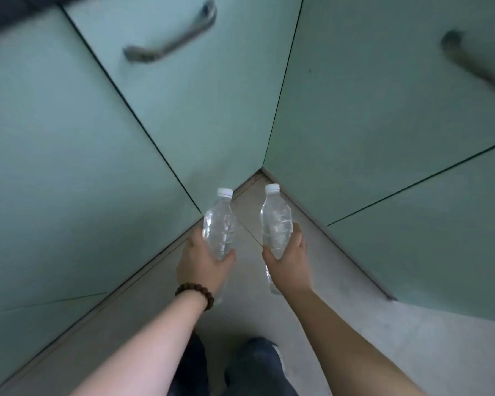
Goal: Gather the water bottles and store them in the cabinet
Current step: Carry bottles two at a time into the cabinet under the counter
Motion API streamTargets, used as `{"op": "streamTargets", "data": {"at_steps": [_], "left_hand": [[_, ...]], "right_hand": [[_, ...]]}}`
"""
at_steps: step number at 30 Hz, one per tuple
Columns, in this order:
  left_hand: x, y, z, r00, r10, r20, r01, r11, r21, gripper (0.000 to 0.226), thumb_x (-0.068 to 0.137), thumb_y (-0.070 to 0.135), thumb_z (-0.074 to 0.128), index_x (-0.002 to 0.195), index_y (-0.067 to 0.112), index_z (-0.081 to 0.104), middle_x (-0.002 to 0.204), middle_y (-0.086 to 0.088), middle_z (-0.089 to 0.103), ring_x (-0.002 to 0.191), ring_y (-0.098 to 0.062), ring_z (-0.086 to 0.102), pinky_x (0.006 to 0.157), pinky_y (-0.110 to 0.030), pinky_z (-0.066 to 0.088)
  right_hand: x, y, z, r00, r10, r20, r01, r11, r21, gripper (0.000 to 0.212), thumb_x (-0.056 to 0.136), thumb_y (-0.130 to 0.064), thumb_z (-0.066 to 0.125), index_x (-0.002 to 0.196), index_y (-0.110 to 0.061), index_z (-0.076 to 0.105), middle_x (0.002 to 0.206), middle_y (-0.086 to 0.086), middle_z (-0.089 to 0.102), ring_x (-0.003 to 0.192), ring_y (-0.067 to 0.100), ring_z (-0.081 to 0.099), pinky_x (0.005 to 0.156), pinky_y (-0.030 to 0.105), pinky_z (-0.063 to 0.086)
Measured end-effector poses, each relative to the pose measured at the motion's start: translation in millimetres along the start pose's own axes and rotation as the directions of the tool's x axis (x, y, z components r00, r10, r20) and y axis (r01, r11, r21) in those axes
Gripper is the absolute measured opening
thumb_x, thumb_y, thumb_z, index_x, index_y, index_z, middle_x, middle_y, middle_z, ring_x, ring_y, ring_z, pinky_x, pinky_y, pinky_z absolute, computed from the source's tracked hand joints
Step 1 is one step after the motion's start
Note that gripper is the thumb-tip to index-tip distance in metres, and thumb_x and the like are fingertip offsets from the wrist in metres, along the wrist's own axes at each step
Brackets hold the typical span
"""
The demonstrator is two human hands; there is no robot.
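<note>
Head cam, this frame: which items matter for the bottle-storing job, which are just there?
Job:
- left bottle, held by left hand
- right bottle, held by right hand
- cabinet doors, all closed
- left handle, right handle

Just there:
- bead bracelet on left wrist
- floor

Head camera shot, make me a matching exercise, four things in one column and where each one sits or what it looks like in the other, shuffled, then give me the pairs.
Column one:
1. left bottle
2. right bottle
3. bead bracelet
4. left door handle

Column two:
A. dark brown, round the left wrist
B. held in the right hand
C. grey metal, on the green cabinet door left of the corner
D. held in the left hand

Pairs: 1-D, 2-B, 3-A, 4-C
</note>
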State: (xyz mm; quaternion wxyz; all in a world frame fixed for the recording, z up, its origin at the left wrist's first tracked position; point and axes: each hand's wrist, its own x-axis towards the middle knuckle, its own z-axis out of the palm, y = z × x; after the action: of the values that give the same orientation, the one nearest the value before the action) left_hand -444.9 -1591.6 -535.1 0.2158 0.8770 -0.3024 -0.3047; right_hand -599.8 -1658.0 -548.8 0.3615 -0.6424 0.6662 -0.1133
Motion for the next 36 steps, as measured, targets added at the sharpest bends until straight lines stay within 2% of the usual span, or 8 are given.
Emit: {"op": "streamTargets", "data": {"at_steps": [6,11,14,18,21,28,32,36], "left_hand": [[-93,77,-134,0.998,-0.009,-0.062,0.005,0.998,-0.061,0.062,0.061,0.05,0.075,0.106,0.029,0.039,0.09,0.001,0.06,0.076,-0.026,0.063,0.065,-0.042,0.056],[-169,125,-230,0.985,-0.051,-0.167,0.041,0.997,-0.06,0.061,0.066,0.051,0.076,0.108,0.026,0.041,0.1,0.001,0.061,0.082,-0.021,0.063,0.066,-0.037,0.056],[-202,143,-265,0.96,-0.082,-0.269,0.058,0.994,-0.098,0.062,0.069,0.05,0.076,0.113,0.023,0.044,0.11,0.0,0.062,0.09,-0.024,0.064,0.068,-0.031,0.051],[-235,149,-296,0.914,-0.134,-0.383,0.077,0.984,-0.16,0.063,0.068,0.053,0.076,0.113,0.023,0.043,0.112,-0.001,0.062,0.092,-0.026,0.064,0.071,-0.039,0.056],[-258,140,-315,0.863,-0.191,-0.468,0.101,0.972,-0.211,0.065,0.07,0.051,0.076,0.118,0.021,0.043,0.112,-0.001,0.061,0.09,-0.024,0.063,0.069,-0.035,0.054],[-314,84,-357,0.691,-0.396,-0.605,0.195,0.908,-0.371,0.069,0.072,0.046,0.076,0.124,0.017,0.042,0.115,-0.004,0.06,0.099,-0.028,0.061,0.075,-0.038,0.052],[-362,32,-376,0.569,-0.512,-0.643,0.264,0.855,-0.447,0.07,0.073,0.045,0.075,0.127,0.015,0.042,0.118,-0.005,0.059,0.1,-0.029,0.061,0.072,-0.032,0.046],[-412,-19,-387,0.462,-0.618,-0.636,0.318,0.785,-0.532,0.071,0.072,0.045,0.076,0.126,0.015,0.041,0.119,-0.007,0.059,0.1,-0.03,0.061,0.074,-0.034,0.047]], "right_hand": [[-88,-113,-132,0.999,-0.01,0.043,0.013,0.997,-0.078,0.07,0.077,-0.037,0.062,0.136,-0.019,0.03,0.127,0.004,0.05,0.115,0.028,0.051,0.082,0.039,0.048],[-152,-198,-218,0.989,-0.143,0.031,0.145,0.986,-0.079,0.075,0.077,-0.038,0.064,0.141,-0.023,0.027,0.13,-0.002,0.049,0.118,0.02,0.048,0.086,0.036,0.047],[-176,-233,-246,0.972,-0.23,0.044,0.232,0.971,-0.063,0.071,0.074,-0.04,0.062,0.136,-0.025,0.031,0.124,-0.004,0.052,0.114,0.02,0.051,0.084,0.038,0.048],[-194,-264,-263,0.941,-0.332,0.071,0.336,0.94,-0.06,0.071,0.074,-0.043,0.063,0.136,-0.028,0.031,0.125,-0.007,0.052,0.114,0.018,0.052,0.082,0.036,0.048],[-209,-281,-263,0.914,-0.394,0.098,0.4,0.915,-0.048,0.073,0.076,-0.043,0.064,0.138,-0.026,0.029,0.125,-0.006,0.052,0.111,0.019,0.054,0.079,0.034,0.046],[-266,-312,-226,0.753,-0.6,0.269,0.629,0.777,-0.026,0.069,0.078,-0.041,0.064,0.135,-0.023,0.03,0.123,-0.003,0.052,0.108,0.021,0.054,0.073,0.031,0.041],[-324,-329,-192,0.615,-0.675,0.407,0.733,0.68,0.019,0.066,0.079,-0.042,0.065,0.133,-0.025,0.03,0.124,-0.005,0.051,0.109,0.021,0.053,0.072,0.03,0.039],[-382,-338,-160,0.478,-0.718,0.506,0.813,0.579,0.054,0.068,0.08,-0.041,0.065,0.135,-0.026,0.027,0.127,-0.005,0.049,0.11,0.021,0.053,0.073,0.031,0.042]]}}
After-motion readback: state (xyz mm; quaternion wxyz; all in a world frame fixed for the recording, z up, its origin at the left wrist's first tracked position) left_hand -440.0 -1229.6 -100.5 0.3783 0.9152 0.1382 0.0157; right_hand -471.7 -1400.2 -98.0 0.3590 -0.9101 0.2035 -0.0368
